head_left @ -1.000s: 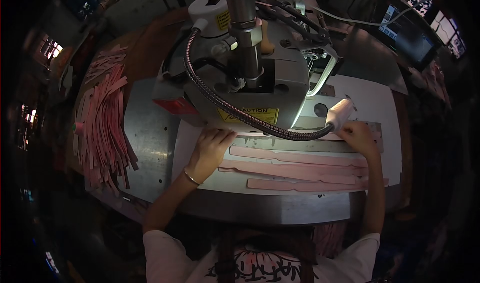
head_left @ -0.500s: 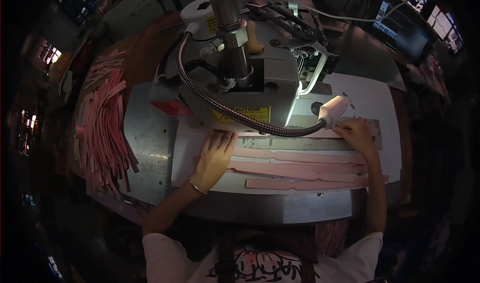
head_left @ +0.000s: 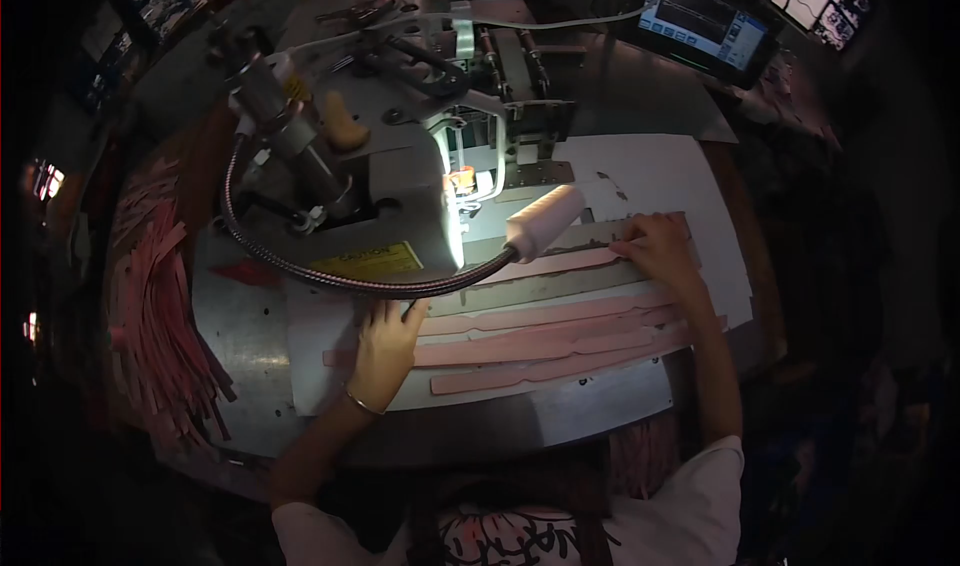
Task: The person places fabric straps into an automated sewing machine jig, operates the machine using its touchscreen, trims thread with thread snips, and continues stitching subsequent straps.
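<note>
My left hand point(head_left: 388, 351) lies palm down at the left end of the grey template plate point(head_left: 530, 284), fingers stretched out, their tips partly hidden at the edge of the machine head. A bracelet circles that wrist. At the plate's right side my right hand point(head_left: 655, 248) has its fingers bent, thumb and fingertips closed on the end of a pink strip point(head_left: 570, 262) set in the plate. Several more pink strips point(head_left: 520, 347) with narrow waists lie side by side below the plate, on a white sheet point(head_left: 700, 181).
The sewing machine head point(head_left: 400, 181) stands over the plate, its needle area lit. A flexible lamp point(head_left: 545, 221) hangs close above the strip. Bundled pink strips point(head_left: 160, 306) drape over the left side of the metal table point(head_left: 235, 331). A screen point(head_left: 705, 21) stands at the back right.
My view has turned to the right, so the machine appears further left and the needle area shows more. Both hands keep nearly the same places along the plate.
</note>
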A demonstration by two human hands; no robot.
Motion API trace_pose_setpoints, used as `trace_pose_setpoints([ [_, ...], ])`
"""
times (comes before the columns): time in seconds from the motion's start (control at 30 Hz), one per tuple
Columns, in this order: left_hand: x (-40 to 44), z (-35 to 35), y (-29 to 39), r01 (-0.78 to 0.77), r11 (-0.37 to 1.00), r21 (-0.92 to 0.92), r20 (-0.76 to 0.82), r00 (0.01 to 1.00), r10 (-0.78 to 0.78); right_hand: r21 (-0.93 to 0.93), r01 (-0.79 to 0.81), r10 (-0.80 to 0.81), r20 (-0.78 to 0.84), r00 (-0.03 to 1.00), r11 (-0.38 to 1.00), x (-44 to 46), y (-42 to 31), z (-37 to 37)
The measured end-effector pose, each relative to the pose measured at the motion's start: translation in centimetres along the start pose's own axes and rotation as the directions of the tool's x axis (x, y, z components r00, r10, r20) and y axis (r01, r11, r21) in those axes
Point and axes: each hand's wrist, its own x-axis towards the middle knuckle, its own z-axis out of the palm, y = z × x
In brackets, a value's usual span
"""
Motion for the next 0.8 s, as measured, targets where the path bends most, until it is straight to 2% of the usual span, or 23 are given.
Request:
trace_pose_setpoints([
  [0.07, 0.1, 0.4, 0.3, -0.003, 1.0, -0.031, -0.006, 1.0, 0.003, -0.015, 0.008, -0.009, -0.047, 0.999, 1.0, -0.3, 0.1, 0.3],
  [0.13, 0.4, 0.8, 0.6, -0.043, 0.959, -0.282, -0.088, 0.996, 0.019, -0.046, 0.036, -0.036, -0.01, 0.999, 0.998, -0.4, 0.0, 0.1],
  [0.17, 0.5, 0.8, 0.8, -0.061, 0.955, -0.29, -0.095, 0.995, 0.034, -0.057, 0.02, -0.021, -0.017, 1.0, 0.998, -0.7, 0.1, 0.1],
  [0.23, 0.6, 0.4, 1.1, -0.043, 0.974, -0.223, -0.045, 0.998, 0.034, -0.178, 0.084, -0.12, -0.198, 0.973, 0.98, -1.7, 0.3, 0.2],
  [0.3, 0.7, 0.0, 1.2, -0.023, 0.988, -0.151, -0.001, 1.0, 0.023, -0.311, 0.132, -0.244, -0.353, 0.903, 0.941, -3.0, 0.4, 0.0],
  [0.37, 0.6, 0.1, 1.0, -0.049, 0.991, -0.123, -0.027, 0.999, 0.046, -0.116, 0.103, -0.122, -0.169, 0.978, 0.988, -5.6, 0.6, -0.3],
  [0.47, 0.8, 0.4, 0.9, -0.093, 0.996, -0.007, -0.067, 0.993, 0.092, -0.178, 0.151, -0.179, -0.156, 0.971, 0.972, -7.6, 1.0, 0.8],
  [0.57, 1.2, 0.1, 1.3, -0.106, 0.993, -0.055, -0.052, 0.993, 0.103, -0.194, 0.085, -0.114, -0.144, 0.983, 0.977, -7.4, 0.9, 0.3],
  [0.73, 0.4, 0.0, 1.1, -0.036, 0.995, -0.094, -0.011, 0.999, 0.035, -0.152, 0.044, -0.066, -0.144, 0.987, 0.987, -5.5, 0.7, 0.9],
  [0.8, 0.7, 0.4, 1.0, -0.02, 0.993, -0.118, -0.01, 1.0, 0.019, -0.16, -0.036, -0.008, -0.265, 0.964, 0.986, -5.3, 1.1, 1.3],
])
